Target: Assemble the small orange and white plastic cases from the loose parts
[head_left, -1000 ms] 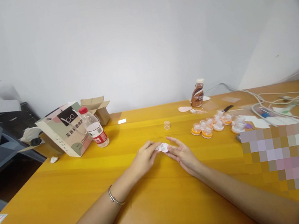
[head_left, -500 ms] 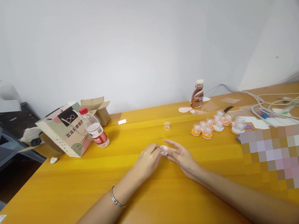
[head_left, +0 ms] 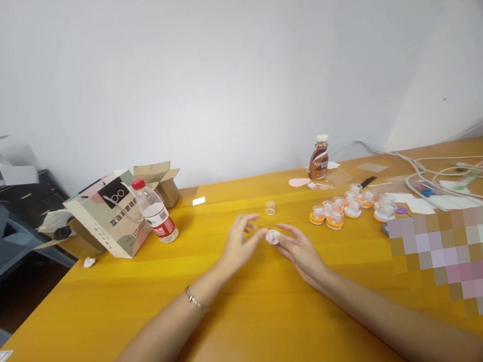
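Note:
Between the fingers of my right hand (head_left: 302,254) is a small round white-and-clear plastic piece (head_left: 273,237), held above the table. Its exact kind is too small to make out. My left hand (head_left: 239,247) is just left of it with fingers spread, and the thumb tip comes close to the piece; whether it touches, I cannot tell. Beyond both hands stands a small clear plastic cup (head_left: 270,207) on the yellow table (head_left: 248,339). To the right sits a cluster of several clear-topped pieces (head_left: 335,221) with orange or white bases.
At the left stand a paper bag (head_left: 128,235), a red-capped water bottle (head_left: 158,218) and an open cardboard box (head_left: 164,184). A brown drink bottle (head_left: 319,159) is near the wall. White cables (head_left: 462,155) and papers lie at the right, beside a pixelated area.
My left hand has opened and drawn back from the round plastic piece. My right hand keeps hold of it, having moved slightly right, and the piece now faces more toward me.

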Available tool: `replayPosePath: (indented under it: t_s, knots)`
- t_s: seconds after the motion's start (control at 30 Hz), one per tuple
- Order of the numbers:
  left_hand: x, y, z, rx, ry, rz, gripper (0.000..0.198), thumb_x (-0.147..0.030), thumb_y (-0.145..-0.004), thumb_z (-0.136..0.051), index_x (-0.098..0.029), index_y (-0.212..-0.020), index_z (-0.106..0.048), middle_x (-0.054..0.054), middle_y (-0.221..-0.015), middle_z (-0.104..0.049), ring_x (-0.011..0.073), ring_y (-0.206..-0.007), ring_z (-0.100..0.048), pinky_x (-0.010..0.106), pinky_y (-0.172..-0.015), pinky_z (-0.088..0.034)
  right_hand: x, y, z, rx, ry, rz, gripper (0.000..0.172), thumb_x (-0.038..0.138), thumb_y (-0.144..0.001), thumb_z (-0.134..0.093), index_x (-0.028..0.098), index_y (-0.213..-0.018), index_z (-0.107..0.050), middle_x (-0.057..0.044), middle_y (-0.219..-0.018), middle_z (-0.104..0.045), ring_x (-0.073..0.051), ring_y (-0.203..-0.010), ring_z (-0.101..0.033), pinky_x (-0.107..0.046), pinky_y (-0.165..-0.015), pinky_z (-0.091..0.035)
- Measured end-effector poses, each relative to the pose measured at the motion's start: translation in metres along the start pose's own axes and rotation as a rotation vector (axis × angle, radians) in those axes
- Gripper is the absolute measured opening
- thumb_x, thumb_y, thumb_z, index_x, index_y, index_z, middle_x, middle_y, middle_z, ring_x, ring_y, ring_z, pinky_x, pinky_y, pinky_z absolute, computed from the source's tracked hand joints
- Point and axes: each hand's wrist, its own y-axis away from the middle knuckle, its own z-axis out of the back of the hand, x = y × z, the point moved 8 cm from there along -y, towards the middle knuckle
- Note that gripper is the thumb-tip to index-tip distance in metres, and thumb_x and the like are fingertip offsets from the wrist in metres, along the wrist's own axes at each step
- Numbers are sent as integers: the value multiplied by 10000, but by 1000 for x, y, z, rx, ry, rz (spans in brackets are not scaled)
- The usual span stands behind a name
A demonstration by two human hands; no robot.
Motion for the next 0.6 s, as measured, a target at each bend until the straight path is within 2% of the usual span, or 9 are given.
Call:
replayPosePath:
  t_s: [0.07,0.17,0.23,0.33,0.43,0.53,0.6]
  knots:
    - [14,-26,-5,-48,5,31,304,-305,-844,-395,-166,-1108,-455,88,-1066,-518,152,-933,-520,292,-822,-426,2,-5,11,-69,-77,26,395,274,-606,-689,254,-965,-526,4,-837,-672,-149,-833,-616,-335,-840,-457]
    - [31,-60,-41,75,-32,-4,430,-233,-806,-449,-153,-1222,-375,116,-1226,-429,201,-1157,-379,360,-969,-308,3,-9,17,-67,-136,39,388,279,-614,-687,266,-969,-533,12,-849,-666,-147,-831,-618,-347,-854,-458]
    - [44,-74,-67,148,-7,32,493,-196,-765,-499,-145,-1238,-369,114,-1192,-473,213,-1232,-278,368,-995,-273,4,-11,17,-46,-138,40,361,282,-621,-683,265,-955,-547,12,-864,-665,-150,-843,-617,-350,-857,-461]
    - [60,-78,-84,120,51,118,431,-151,-737,-521,-144,-1163,-458,101,-1038,-577,212,-1140,-405,358,-947,-331,4,-12,17,-36,-135,39,298,280,-636,-673,246,-915,-573,1,-893,-663,-159,-882,-608,-348,-869,-457]
    - [68,-63,-73,33,62,182,363,-180,-762,-500,-123,-1120,-475,101,-958,-601,194,-962,-525,375,-889,-372,3,-12,17,-39,-141,35,258,277,-646,-668,235,-888,-587,-3,-913,-660,-154,-905,-600,-333,-888,-446]
    - [65,-33,-43,-72,132,234,352,-231,-818,-428,-121,-1153,-409,89,-943,-598,139,-849,-559,318,-810,-426,2,-10,12,-19,-122,39,238,288,-655,-661,235,-878,-597,-2,-940,-655,-147,-902,-598,-319,-885,-449]
    - [57,-11,-22,-150,329,238,348,-252,-801,-471,-139,-1127,-427,69,-927,-599,120,-818,-564,287,-792,-435,1,-6,5,14,-102,40,241,303,-664,-651,234,-889,-600,-8,-971,-646,-148,-909,-593,-316,-874,-455]
